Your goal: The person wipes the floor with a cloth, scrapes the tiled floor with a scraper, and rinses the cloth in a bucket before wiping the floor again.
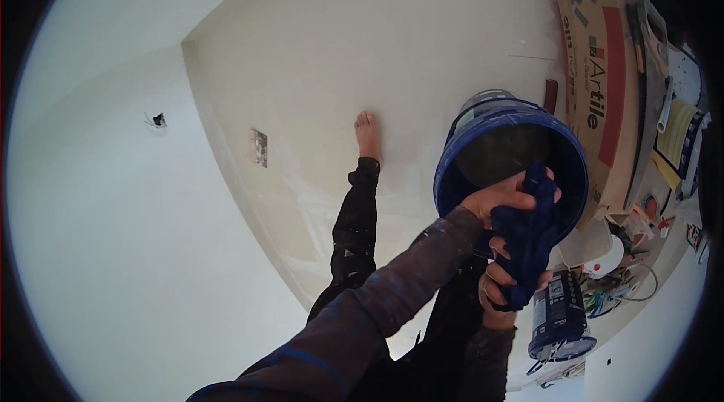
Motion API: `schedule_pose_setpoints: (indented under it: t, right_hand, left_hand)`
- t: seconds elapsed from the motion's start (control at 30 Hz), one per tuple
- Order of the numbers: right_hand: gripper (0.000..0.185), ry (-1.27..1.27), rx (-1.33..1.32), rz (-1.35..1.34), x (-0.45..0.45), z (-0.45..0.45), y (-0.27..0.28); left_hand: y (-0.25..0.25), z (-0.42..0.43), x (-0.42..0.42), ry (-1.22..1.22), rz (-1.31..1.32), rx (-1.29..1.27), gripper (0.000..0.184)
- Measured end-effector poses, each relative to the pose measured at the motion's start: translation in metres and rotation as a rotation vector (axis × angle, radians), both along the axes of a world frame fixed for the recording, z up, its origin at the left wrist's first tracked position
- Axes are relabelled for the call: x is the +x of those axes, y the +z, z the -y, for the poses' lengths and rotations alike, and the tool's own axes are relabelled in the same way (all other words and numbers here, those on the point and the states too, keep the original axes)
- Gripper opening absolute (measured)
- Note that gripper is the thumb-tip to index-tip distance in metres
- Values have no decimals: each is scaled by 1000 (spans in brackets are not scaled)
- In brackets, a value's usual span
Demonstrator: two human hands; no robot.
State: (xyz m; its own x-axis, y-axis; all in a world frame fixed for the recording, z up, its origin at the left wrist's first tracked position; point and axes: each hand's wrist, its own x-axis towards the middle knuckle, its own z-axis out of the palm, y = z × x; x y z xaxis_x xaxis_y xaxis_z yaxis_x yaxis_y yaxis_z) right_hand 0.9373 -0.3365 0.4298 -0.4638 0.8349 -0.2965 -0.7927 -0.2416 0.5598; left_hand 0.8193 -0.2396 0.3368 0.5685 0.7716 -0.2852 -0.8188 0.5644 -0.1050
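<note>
My left hand [501, 194] is wrapped round the upper part of a dark blue cloth [526, 232], which looks bunched and twisted. Lower down, my right hand [498, 289] grips the same cloth, with its fingers curled round it. Under and beyond the left hand is a large bucket with a blue rim [446, 168]; what lies inside looks dark grey, and the cloth and hands cover part of the opening.
A bare foot [367, 134] stands on the pale floor [302, 47]. Along the right lie a long cardboard box [596, 85], a second blue bucket [559, 311], a white container [603, 257] and scattered tools. An electrical box [259, 147] and a wall hole [158, 121] are at left.
</note>
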Motion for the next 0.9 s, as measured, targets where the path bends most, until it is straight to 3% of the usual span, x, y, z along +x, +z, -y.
schedule_pose_setpoints:
  t: [0.07,0.1,0.13,0.17,0.2,0.27,0.33,0.47,0.57,0.63,0.73,0.83,0.87,0.9]
  right_hand:
    - [79,418,-274,519,24,6,4]
    - [63,619,-271,782,28,2,0]
    - [63,627,-260,763,29,-4,-6]
    - [55,851,-237,922,28,-18,-12]
    - [48,1077,-209,1080,27,-27,-21]
    - [42,1231,-182,1098,30,-34,-52]
    - [42,1181,-166,1481,18,-32,-80]
    - [47,1324,-100,1636,14,-48,-115]
    - [57,1506,220,1809,20,-44,-147]
    - [60,1177,156,1682,25,-34,-138]
    - [63,1050,227,1434,64,-21,-121]
    - [73,968,1,1355,80,6,-108]
    - [73,970,-5,1369,85,8,-100]
    - [72,905,-39,1098,82,10,-84]
  left_hand:
    - [11,-16,-15,-378,-517,44,74]
    - [21,-24,-15,-368,-534,42,74]
    - [32,-32,-14,-449,-749,59,72]
    - [37,-34,-14,-527,-970,70,69]
    - [30,-29,-7,-523,-992,54,69]
    - [11,-20,12,-364,-1563,145,64]
    - [17,-30,6,-398,-1535,116,68]
    - [-20,-22,16,-400,-1696,243,64]
    - [-30,-20,18,-364,-1820,259,63]
    - [-27,-15,24,-338,-1872,221,62]
    - [2,-31,26,-380,-1799,258,67]
    - [65,-48,20,-528,-1696,433,67]
    - [88,-56,14,-684,-1677,499,69]
    - [102,-60,6,-841,-1654,562,70]
